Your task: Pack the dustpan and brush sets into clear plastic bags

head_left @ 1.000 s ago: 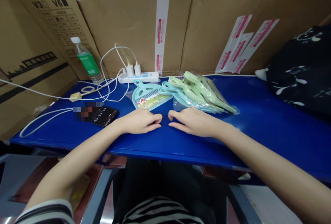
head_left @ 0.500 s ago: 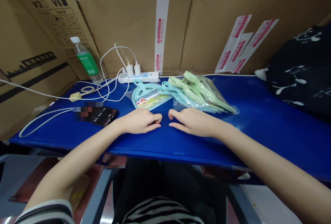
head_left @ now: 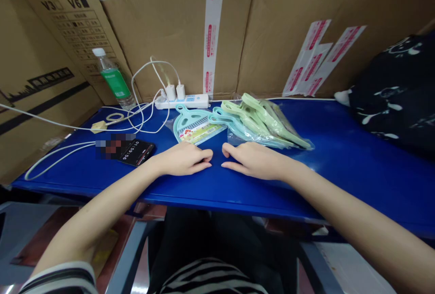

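Note:
My left hand (head_left: 183, 159) rests palm down on the blue table (head_left: 340, 158), its fingers curled in with nothing in them. My right hand (head_left: 253, 160) lies beside it, a small gap between them, forefinger and thumb apart and holding nothing. Just beyond my left hand lies a packaged teal mini dustpan set (head_left: 193, 126). Past my right hand is a pile of bagged teal and green dustpan sets (head_left: 261, 119). Neither hand touches them.
A black phone (head_left: 136, 151) lies left of my left hand. White cables (head_left: 142, 117), a power strip (head_left: 183, 100) with chargers and a green-labelled bottle (head_left: 113, 79) sit at the back left. Cardboard boxes (head_left: 272, 26) wall the back. A black bag (head_left: 397, 90) fills the right.

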Demonstrator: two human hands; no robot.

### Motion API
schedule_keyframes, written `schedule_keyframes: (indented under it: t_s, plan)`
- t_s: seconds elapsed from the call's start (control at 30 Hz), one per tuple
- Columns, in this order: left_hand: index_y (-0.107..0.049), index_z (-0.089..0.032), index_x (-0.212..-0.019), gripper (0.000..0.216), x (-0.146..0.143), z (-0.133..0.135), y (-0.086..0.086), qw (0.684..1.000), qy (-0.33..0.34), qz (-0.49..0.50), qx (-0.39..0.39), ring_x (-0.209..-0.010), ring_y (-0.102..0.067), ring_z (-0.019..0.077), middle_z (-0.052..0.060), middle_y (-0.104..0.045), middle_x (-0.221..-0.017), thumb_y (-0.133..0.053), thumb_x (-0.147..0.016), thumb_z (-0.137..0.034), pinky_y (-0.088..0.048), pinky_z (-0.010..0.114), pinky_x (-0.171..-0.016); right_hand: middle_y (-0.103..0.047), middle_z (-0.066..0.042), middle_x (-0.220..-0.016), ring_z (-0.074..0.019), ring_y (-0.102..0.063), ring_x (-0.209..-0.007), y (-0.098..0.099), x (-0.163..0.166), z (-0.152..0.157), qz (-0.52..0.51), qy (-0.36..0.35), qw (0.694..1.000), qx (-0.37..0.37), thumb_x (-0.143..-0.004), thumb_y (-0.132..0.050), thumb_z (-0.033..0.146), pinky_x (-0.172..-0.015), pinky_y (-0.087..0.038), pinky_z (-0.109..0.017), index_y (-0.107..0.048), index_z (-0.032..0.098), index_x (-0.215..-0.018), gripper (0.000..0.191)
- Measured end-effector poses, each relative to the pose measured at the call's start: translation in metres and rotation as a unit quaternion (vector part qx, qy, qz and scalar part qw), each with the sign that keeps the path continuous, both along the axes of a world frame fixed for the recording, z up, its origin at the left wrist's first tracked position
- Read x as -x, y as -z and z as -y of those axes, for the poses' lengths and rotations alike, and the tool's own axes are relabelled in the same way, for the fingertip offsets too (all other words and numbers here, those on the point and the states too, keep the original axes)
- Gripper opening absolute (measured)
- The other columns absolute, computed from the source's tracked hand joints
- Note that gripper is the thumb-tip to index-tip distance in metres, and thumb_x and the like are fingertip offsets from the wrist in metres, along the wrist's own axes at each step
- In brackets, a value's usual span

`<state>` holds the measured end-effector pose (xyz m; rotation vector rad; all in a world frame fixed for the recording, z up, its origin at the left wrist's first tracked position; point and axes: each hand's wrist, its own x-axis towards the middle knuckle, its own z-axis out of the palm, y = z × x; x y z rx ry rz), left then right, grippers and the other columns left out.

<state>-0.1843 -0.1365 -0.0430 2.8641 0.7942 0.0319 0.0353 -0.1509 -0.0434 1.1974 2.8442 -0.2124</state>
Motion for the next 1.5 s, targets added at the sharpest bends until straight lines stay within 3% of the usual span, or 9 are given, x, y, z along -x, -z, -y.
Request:
schedule_keyframes:
  t_s: [0.43,1.1,1.23,1.33,1.43,1.5]
  plan:
    - [-0.052,-0.019,-0.080,0.017,-0.001,0.001,-0.001,1.000,0.003,-0.017,-0.022,-0.050,-0.048,0.0109,-0.005,-0.054,-0.058,-0.046,-0.095,-0.023,-0.028,0.022,-0.051,-0.062,-0.003,-0.069,-0.0215,-0.058,-0.062,0.000,-0.001,-0.001,0.007,0.005,1.000,-0.002,-0.096,-0.046,0.032,-0.058,-0.034,-0.027,-0.049,0.017,-0.100,0.016]
    - [-0.054,-0.018,-0.084,0.019,-0.007,0.019,-0.002,0.977,-0.007,-0.136,-0.164,-0.062,-0.062,0.0172,0.001,-0.064,-0.071,-0.042,-0.098,-0.024,-0.041,0.027,-0.056,-0.067,-0.006,-0.074,-0.0217,-0.063,-0.065,-0.007,0.001,0.004,0.060,0.012,0.998,-0.022,-0.098,-0.046,0.031,-0.057,-0.032,-0.027,-0.053,0.017,-0.097,0.016]
    - [-0.055,-0.018,-0.086,0.020,-0.001,0.027,0.002,0.974,-0.028,-0.112,-0.195,-0.069,-0.063,0.0176,0.003,-0.063,-0.079,-0.040,-0.098,-0.023,-0.045,0.028,-0.060,-0.069,-0.008,-0.079,-0.0225,-0.065,-0.070,-0.009,0.003,0.004,0.076,0.016,0.997,-0.019,-0.099,-0.044,0.032,-0.057,-0.032,-0.028,-0.054,0.016,-0.097,0.019]
    - [-0.056,-0.019,-0.089,0.023,0.020,0.038,0.001,0.979,-0.034,-0.048,-0.198,-0.071,-0.061,0.0157,0.003,-0.063,-0.083,-0.036,-0.098,-0.024,-0.046,0.026,-0.064,-0.070,-0.008,-0.079,-0.0226,-0.065,-0.071,-0.010,0.003,0.004,0.081,0.017,0.996,-0.016,-0.100,-0.043,0.033,-0.057,-0.031,-0.028,-0.054,0.016,-0.098,0.020]
    - [-0.056,-0.021,-0.092,0.023,0.057,0.050,-0.005,0.966,-0.131,0.073,-0.210,-0.078,-0.061,0.0149,0.003,-0.064,-0.085,-0.034,-0.098,-0.024,-0.047,0.026,-0.069,-0.070,-0.008,-0.079,-0.0227,-0.065,-0.070,-0.010,0.002,0.004,0.081,0.014,0.996,-0.020,-0.100,-0.042,0.032,-0.056,-0.030,-0.028,-0.054,0.016,-0.098,0.021]
    - [-0.055,-0.021,-0.091,0.019,0.084,0.056,-0.008,0.920,-0.249,0.146,-0.264,-0.078,-0.059,0.0164,0.003,-0.065,-0.085,-0.037,-0.095,-0.025,-0.048,0.028,-0.072,-0.070,-0.008,-0.078,-0.0228,-0.065,-0.069,-0.010,0.001,0.004,0.083,0.011,0.996,-0.025,-0.100,-0.042,0.032,-0.055,-0.029,-0.029,-0.054,0.016,-0.098,0.020]
